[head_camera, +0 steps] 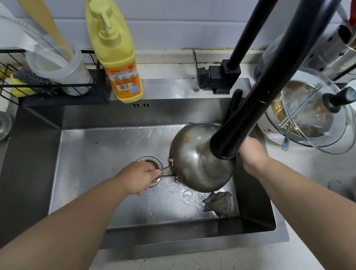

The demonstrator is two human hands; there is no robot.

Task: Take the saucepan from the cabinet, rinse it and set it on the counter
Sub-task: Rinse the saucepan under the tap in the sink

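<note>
Faucet head [228, 143] above tilted saucepan [197, 161] — left hand [137, 178] gripping handle.

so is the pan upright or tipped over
Tipped over: the pan shows its rounded underside to the camera above the sink, left hand gripping the handle.

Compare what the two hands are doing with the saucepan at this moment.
The left hand grips the saucepan by its wire handle, fingers curled round it, over the drain. The right hand is at the pan's opposite side, partly hidden behind the black faucet head, so its grip cannot be told. The left hand is fully in view; the right is not. Both reach into the sink and seem to steady the upturned pan.
</note>
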